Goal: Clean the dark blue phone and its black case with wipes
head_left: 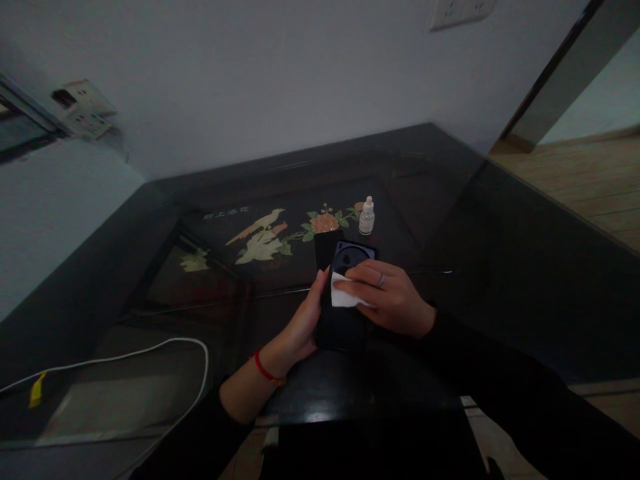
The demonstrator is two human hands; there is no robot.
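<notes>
A dark smartphone [343, 330] with a large round camera ring at its top end is held above the near part of the table. My left hand [303, 323] grips it along its left side, a red cord bracelet on the wrist. My right hand [387, 293], with a ring on one finger, presses a folded white tissue [343, 293] against the phone's back just below the camera ring. Behind the phone's upper left corner lies a flat black rectangular object [327, 245]; its kind I cannot make out.
A small dropper bottle [367, 219] with a white top stands upright beyond my hands. The dark glossy table [450, 200] bears a bird and flower picture. A white cable [170, 341] with a yellow tag [37, 391] curves across the left. A wall is behind.
</notes>
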